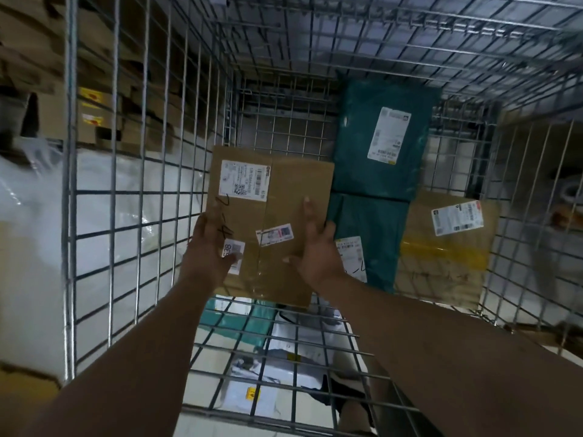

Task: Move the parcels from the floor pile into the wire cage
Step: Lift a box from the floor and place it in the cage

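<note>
Cage (71, 184), green mailers (378, 171) inside; cardboard box (284, 197) between left hand (208, 247), right hand (315, 247)

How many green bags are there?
3: far green bag deep in the cage, near green bag before it, partial green bag behind the near mesh. More may be hidden.

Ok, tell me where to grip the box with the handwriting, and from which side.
Grip the box by its two long edges near the end closest to you, left hand from the left, right hand from the right, thumbs on top. It is flat and looks too wide for one hand; green parcels lie close on its right, so probably reach in from above.
</note>
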Demonstrator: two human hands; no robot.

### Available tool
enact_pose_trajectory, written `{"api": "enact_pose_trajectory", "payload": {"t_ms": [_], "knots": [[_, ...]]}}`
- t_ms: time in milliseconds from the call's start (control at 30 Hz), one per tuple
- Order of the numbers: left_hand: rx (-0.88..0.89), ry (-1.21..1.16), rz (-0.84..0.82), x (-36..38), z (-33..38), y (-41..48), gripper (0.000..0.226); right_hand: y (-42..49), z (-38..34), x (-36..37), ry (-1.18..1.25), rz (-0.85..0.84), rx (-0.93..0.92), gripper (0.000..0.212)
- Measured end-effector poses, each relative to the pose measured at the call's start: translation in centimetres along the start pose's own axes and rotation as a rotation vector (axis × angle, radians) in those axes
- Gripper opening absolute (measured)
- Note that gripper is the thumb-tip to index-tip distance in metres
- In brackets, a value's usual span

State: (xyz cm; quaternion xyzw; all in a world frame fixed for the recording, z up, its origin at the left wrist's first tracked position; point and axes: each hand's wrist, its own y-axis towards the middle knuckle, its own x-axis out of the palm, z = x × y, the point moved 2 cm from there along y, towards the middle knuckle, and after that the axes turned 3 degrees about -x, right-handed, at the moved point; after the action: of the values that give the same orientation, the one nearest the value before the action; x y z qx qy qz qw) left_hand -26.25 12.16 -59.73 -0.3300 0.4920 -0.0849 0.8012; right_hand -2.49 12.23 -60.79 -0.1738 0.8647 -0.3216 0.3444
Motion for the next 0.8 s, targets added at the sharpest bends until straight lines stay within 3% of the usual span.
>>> {"api": "enact_pose_trajectory", "payload": {"t_ms": [267, 467, 633, 800], "knots": [[-0.07, 0.062, -0.019, 0.4, 0.6, 0.8, 0.136, 1.3, 0.0, -0.3, -0.104, -0.107, 0.009, 0.137], [-0.093, 0.137, 0.001, 0.9, 1.0, 0.6, 0.124, 1.1, -0.3, -0.1, -0.335, -0.071, 0.036, 0.138], [-0.221, 0.181, -0.051, 0.4, 2.3, 0.9, 0.112, 1.3, -0.8, -0.2, -0.409, -0.105, 0.085, 0.137], [-0.017, 0.204, 0.028, -0.1, 5.0, -0.6, 0.083, 1.1, -1.3, -1.8, -0.325, 0.027, -0.063, 0.109]]}}
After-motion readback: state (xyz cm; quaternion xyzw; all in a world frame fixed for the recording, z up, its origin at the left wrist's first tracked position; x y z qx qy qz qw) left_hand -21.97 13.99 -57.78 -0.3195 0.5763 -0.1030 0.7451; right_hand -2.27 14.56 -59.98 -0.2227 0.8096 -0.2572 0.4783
